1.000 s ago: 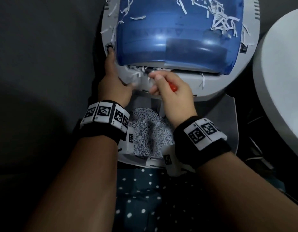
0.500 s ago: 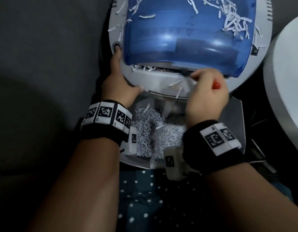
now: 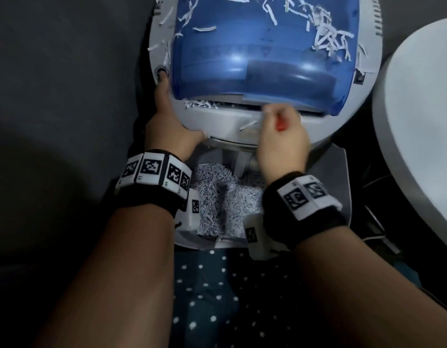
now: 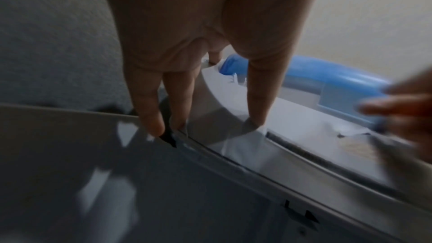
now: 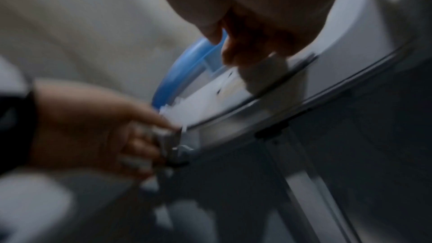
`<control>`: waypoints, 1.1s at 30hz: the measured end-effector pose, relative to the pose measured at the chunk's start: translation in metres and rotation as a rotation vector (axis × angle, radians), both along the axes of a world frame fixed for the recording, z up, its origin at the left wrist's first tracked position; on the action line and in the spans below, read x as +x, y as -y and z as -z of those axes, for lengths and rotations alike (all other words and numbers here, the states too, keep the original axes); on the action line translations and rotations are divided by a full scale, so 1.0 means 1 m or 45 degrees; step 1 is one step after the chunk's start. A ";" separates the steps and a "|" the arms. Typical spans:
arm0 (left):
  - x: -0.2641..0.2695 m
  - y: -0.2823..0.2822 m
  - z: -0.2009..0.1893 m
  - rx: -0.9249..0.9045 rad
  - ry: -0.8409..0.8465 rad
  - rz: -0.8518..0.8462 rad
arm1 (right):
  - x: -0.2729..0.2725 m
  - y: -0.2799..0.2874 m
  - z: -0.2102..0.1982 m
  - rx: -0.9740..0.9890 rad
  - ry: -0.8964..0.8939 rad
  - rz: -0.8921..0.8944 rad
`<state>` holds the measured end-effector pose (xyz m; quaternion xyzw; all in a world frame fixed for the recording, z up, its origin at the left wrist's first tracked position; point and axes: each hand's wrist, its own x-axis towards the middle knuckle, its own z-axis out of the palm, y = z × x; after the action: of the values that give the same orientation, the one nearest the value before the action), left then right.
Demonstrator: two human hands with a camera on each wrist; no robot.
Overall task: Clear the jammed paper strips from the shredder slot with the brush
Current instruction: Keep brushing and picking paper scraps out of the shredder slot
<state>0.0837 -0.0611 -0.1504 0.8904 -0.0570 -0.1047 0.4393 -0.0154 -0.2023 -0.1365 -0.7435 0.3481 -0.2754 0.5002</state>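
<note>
The shredder (image 3: 227, 123) has a grey body and a blue see-through cover (image 3: 255, 46). Its slot (image 3: 237, 106) runs under the cover's near edge, with a clump of white paper strips (image 3: 202, 104) jammed at its left end. My right hand (image 3: 270, 114) grips the red-handled brush (image 3: 282, 125) at the middle of the slot; the bristles are hidden in the head view and blurred in the right wrist view. My left hand (image 3: 169, 121) grips the shredder's left rim, thumb on the front face and index finger reaching a round button (image 3: 162, 71). A loose strip (image 3: 248, 124) lies on the front face.
Under the shredder head an open bin (image 3: 340, 177) holds a heap of shredded paper (image 3: 222, 197). More strips lie scattered on the blue cover. A white rounded object (image 3: 418, 121) stands close on the right, with cables (image 3: 375, 222) below it. Dotted dark cloth (image 3: 230, 297) is nearest me.
My right hand swept the brush from the slot's left part rightward, then came back slightly toward the middle. Strips dropped onto the front face. The left hand has kept its hold.
</note>
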 end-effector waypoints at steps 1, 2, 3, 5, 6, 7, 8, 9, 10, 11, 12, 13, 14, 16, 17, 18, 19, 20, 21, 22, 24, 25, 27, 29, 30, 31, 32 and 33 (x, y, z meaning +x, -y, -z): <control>0.000 0.001 0.000 -0.003 -0.001 -0.001 | 0.001 -0.007 0.004 0.023 -0.040 -0.176; -0.001 0.002 0.000 -0.012 0.004 0.000 | 0.002 -0.013 0.006 0.058 -0.023 -0.299; 0.000 0.002 0.000 -0.019 0.010 0.006 | -0.001 -0.016 0.005 0.075 0.022 -0.342; -0.001 0.001 0.001 -0.011 0.016 0.006 | -0.011 -0.009 -0.003 0.093 0.192 -0.159; -0.001 0.001 0.002 0.000 0.017 0.001 | -0.017 -0.001 -0.006 0.073 0.305 0.030; -0.001 0.001 0.001 0.005 0.017 0.001 | -0.023 0.008 -0.009 0.041 0.421 0.232; -0.001 0.001 0.000 0.004 0.016 0.004 | -0.027 0.016 -0.008 0.023 0.502 0.401; -0.002 0.001 0.000 0.005 0.015 0.008 | -0.029 0.020 -0.006 0.010 0.524 0.511; -0.001 0.001 0.001 0.005 0.016 0.013 | -0.029 0.018 -0.005 -0.007 0.492 0.556; -0.001 0.002 0.000 0.005 0.017 0.016 | -0.027 0.011 -0.001 -0.041 0.424 0.537; 0.000 0.002 0.001 0.002 0.018 0.015 | -0.023 0.003 0.004 -0.087 0.337 0.454; 0.000 0.001 0.001 0.002 0.018 0.012 | -0.020 -0.007 0.009 -0.120 0.237 0.317; 0.000 0.001 0.002 0.003 0.021 0.008 | -0.018 -0.018 0.011 -0.138 0.153 0.148; 0.000 0.001 0.002 0.009 0.027 0.003 | -0.017 -0.030 0.010 -0.127 0.092 -0.099; 0.000 0.000 0.002 0.012 0.025 0.003 | -0.018 -0.029 0.007 -0.074 0.147 -0.119; 0.000 -0.001 0.002 0.011 0.021 0.005 | -0.021 -0.024 0.002 -0.035 0.240 -0.056; 0.001 -0.001 0.002 0.009 0.018 0.009 | -0.025 -0.015 -0.003 -0.031 0.345 0.063; 0.001 -0.001 0.002 0.009 0.015 0.014 | -0.029 -0.003 -0.007 -0.044 0.441 0.205; 0.000 -0.001 0.002 0.012 0.012 0.016 | -0.031 0.008 -0.010 -0.057 0.482 0.338; 0.000 -0.001 0.002 0.015 0.010 0.015 | -0.032 0.017 -0.009 -0.060 0.460 0.432; 0.001 0.000 0.002 0.012 0.013 0.011 | -0.030 0.014 -0.004 -0.078 0.314 0.453; 0.001 0.000 0.003 0.009 0.018 0.010 | -0.027 0.005 -0.001 -0.118 0.214 0.353; 0.002 0.000 0.003 -0.013 0.019 0.015 | -0.015 -0.021 0.007 -0.117 0.079 -0.035; 0.004 -0.001 0.006 -0.049 0.001 0.028 | -0.008 -0.039 0.006 -0.017 0.056 -0.280; 0.005 -0.003 0.008 -0.072 -0.014 0.038 | -0.008 -0.040 0.002 0.051 0.101 -0.233; 0.007 -0.006 0.010 -0.090 -0.029 0.053 | -0.010 -0.033 0.000 0.100 0.186 -0.092; 0.009 -0.009 0.012 -0.098 -0.039 0.069 | -0.013 -0.023 -0.001 0.109 0.284 0.106; 0.011 -0.012 0.013 -0.096 -0.044 0.086 | -0.015 -0.012 -0.003 0.090 0.347 0.305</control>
<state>0.0943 -0.0487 -0.1638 0.8689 -0.0833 -0.1324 0.4696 -0.0308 -0.1899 -0.1338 -0.6344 0.3725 -0.4189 0.5323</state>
